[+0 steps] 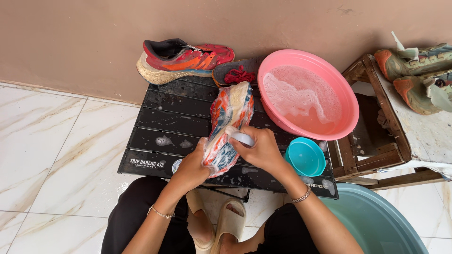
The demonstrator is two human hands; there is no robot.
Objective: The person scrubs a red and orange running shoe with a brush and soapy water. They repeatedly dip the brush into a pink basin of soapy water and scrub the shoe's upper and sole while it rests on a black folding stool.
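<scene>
- Soapy orange, red and blue running shoe [229,123]: held sole-side up above the black slatted folding bench [155,123], its long axis running away from the person, heel end low toward the body and toe end pointing at the wall. Foam covers most of the sole.
- Left hand [192,168]: its grip is closed around the near, heel end of the shoe, fingers wrapped over the left edge; it lies at the lower left of the shoe and carries a thin bracelet at the wrist.
- Right hand [262,149]: its grip is closed on a small white brush [241,138], pressed against the right side of the sole near the middle; the brush touches the shoe. This hand sits slightly farther up the shoe than the left.
- Second orange and red running shoe [183,59]: lies on its side at the far edge of the bench against the wall, apart from the hands.
- Dark insole with a bundle of red laces [238,74]: just beyond the toe of the held shoe.
- Round pink plastic basin of sudsy water [308,94]: to the right of the held shoe, nearer the right hand.
- Small teal plastic bowl [305,156]: just beside the right wrist.
- Large teal tub [376,221]: on the floor at lower right.
- Wooden stool with green and orange shoes [416,75]: well apart at right.
</scene>
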